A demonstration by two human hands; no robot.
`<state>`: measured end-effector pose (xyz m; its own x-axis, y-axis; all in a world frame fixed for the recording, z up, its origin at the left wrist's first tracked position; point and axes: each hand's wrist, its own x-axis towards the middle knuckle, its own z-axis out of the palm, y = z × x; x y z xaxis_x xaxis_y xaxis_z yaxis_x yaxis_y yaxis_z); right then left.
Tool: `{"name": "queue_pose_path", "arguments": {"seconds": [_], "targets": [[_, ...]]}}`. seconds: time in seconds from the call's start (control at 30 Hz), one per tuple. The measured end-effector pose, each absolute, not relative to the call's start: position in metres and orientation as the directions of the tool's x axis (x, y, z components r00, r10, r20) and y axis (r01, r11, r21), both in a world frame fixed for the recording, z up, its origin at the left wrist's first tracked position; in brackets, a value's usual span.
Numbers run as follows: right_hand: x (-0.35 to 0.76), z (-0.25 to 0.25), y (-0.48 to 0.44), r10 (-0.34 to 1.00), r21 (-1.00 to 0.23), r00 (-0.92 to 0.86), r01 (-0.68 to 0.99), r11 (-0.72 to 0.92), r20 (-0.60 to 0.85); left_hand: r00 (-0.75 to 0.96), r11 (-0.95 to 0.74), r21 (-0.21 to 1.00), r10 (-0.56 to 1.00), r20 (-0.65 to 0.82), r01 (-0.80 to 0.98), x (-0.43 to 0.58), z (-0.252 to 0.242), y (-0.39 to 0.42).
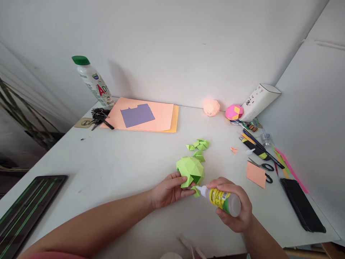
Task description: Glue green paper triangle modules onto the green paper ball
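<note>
A faceted green paper ball (190, 168) with an opening at its lower side rests in my left hand (169, 190), thumb on its edge. A small green paper piece (196, 192) is at the fingertips of the same hand, below the ball. My right hand (237, 208) is closed around a glue bottle (222, 200) with a yellow and green label, tilted so that its white nozzle meets the small piece. Just beyond the ball lie several folded green pieces (201, 144).
Orange paper sheets (161, 117), a white bottle (95, 84) and keys (99, 117) lie at the back left. Two paper balls (211, 108) stand at the back. Scissors (266, 167), pens and a black case (303, 205) are on the right; a tablet (32, 208) is left.
</note>
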<state>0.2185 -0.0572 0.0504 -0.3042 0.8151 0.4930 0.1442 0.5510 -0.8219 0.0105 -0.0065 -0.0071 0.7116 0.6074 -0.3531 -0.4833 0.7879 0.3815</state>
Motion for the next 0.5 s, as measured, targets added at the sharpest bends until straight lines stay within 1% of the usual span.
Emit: {"name": "queue_pose_path", "arguments": {"seconds": [0.5], "targets": [[0.2171, 0.0532, -0.0586, 0.827, -0.832, -0.285, 0.144, 0.536, 0.484, 0.714, 0.789, 0.388, 0.604, -0.354, -0.475, 0.01, -0.0082, -0.0065]]}}
